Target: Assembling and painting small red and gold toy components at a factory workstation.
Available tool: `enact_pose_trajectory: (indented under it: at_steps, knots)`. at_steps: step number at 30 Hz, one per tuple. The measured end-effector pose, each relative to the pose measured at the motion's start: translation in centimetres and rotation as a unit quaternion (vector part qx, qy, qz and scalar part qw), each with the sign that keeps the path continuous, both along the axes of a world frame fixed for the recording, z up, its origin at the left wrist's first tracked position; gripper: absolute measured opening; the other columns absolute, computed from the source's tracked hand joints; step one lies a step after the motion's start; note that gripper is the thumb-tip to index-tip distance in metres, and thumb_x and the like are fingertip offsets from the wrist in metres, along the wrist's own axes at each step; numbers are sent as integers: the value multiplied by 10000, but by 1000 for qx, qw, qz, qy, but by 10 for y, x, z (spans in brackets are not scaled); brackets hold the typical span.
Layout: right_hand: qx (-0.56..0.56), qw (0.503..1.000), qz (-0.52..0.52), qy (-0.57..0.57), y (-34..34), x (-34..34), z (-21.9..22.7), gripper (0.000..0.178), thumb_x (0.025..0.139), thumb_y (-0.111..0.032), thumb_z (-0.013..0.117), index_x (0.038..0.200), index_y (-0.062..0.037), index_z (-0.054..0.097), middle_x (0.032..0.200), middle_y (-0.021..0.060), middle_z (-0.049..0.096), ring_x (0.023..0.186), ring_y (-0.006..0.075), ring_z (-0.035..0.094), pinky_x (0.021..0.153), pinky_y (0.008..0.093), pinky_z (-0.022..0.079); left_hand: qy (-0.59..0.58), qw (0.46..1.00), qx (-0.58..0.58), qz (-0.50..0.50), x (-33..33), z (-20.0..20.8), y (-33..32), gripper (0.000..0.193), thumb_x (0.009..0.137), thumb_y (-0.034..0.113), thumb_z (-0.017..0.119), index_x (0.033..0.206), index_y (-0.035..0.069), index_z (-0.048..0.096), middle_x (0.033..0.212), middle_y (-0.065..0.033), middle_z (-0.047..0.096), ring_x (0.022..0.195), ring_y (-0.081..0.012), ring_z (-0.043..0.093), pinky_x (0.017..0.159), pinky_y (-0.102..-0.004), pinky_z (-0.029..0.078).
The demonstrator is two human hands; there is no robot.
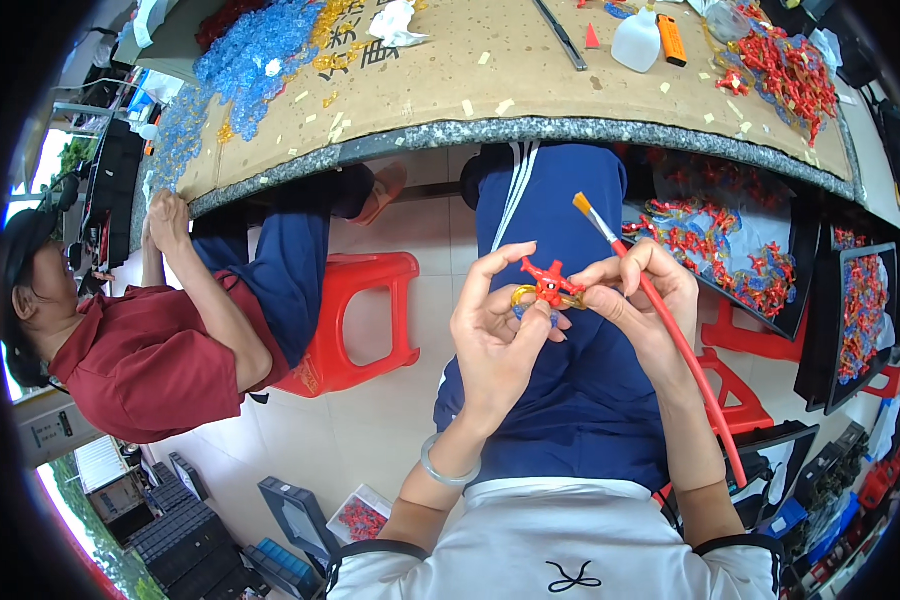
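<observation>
Over my lap, my left hand is closed on a small red plastic toy figure with stubby arms. A clear yellow ring-like part shows at its left side, and a bit of blue lies under it, partly hidden by my fingers. My right hand pinches at the figure's right side with thumb and finger. That same hand also holds a paintbrush with a long red handle and yellow bristles, the bristles pointing up and left, the handle slanting down past my forearm.
A cardboard-covered table holds a blue clear-plastic pile, a red-parts pile, a white bottle and an orange box. Trays of coloured parts stand at right. At left, a person sits by a red stool.
</observation>
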State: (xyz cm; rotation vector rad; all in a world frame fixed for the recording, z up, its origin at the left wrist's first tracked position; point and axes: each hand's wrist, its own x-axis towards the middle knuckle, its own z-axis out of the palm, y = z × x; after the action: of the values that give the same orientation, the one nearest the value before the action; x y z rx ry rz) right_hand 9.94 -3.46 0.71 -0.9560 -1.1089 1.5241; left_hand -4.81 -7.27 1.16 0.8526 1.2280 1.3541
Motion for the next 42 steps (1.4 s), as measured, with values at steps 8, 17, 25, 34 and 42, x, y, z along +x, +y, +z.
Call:
enact_pose_trajectory:
  at_steps: [8, 17, 25, 34, 42]
  knots:
    - [10, 1000, -6, 5, 1, -5, 3, 318, 770, 64, 684, 708, -64, 400, 835, 190, 665, 802, 156, 658, 680, 269, 549, -6, 1000, 12, 5, -1, -3, -1, 421, 827, -92, 472, 1234, -33, 380, 844, -191, 657, 652, -186, 650, 561, -250, 536]
    - [-7, 1000, -4, 20, 2, -6, 0, 300, 776, 38, 693, 704, -60, 419, 813, 144, 651, 818, 149, 656, 687, 264, 551, 32, 999, 17, 20, 0, -3, -1, 413, 819, -96, 466, 1219, -26, 389, 854, -212, 657, 644, -203, 658, 531, -252, 544]
    - [-25, 999, -14, 22, 6, -4, 2, 268, 797, 15, 674, 710, -65, 433, 812, 121, 652, 804, 107, 632, 697, 238, 521, 139, 988, 71, 3, 3, -8, 0, 429, 792, -123, 478, 1205, -30, 410, 841, -174, 659, 667, -170, 656, 569, -235, 549]
    - [-11, 1000, -2, 2, 12, -1, 0, 266, 785, 21, 679, 709, -64, 439, 802, 106, 648, 774, 95, 633, 667, 222, 520, 195, 977, 78, -35, 3, -6, -2, 434, 767, -129, 486, 1190, -38, 466, 809, -123, 655, 657, -129, 646, 558, -207, 536]
    - [-42, 999, 1, 29, 12, -2, 2, 268, 790, 16, 677, 700, -69, 439, 795, 101, 648, 753, 94, 635, 651, 211, 516, 102, 994, 17, -21, 7, 5, -1, 525, 765, -102, 540, 1270, -30, 414, 766, -106, 643, 704, -120, 635, 653, -211, 511]
